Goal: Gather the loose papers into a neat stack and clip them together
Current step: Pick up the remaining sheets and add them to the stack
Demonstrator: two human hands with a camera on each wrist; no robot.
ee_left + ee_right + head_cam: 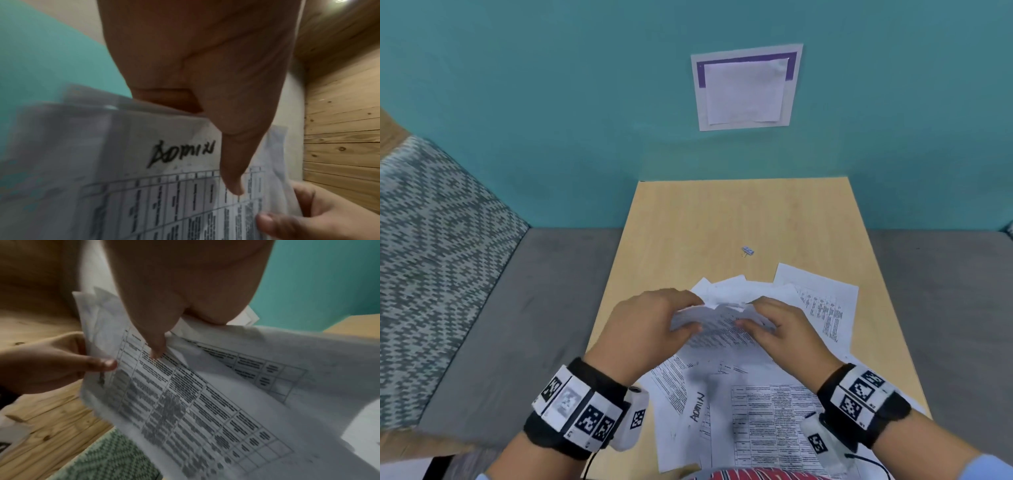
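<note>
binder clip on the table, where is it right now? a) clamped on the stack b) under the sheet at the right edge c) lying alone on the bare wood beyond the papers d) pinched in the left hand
c: the head view shows the binder clip lying by itself on the table, apart from the papers that the left hand and right hand both grip.

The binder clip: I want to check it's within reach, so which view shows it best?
The head view. The binder clip lies alone on the bare table, beyond the papers that both hands hold. Neither wrist view shows it; paper and fingers fill them.
</note>
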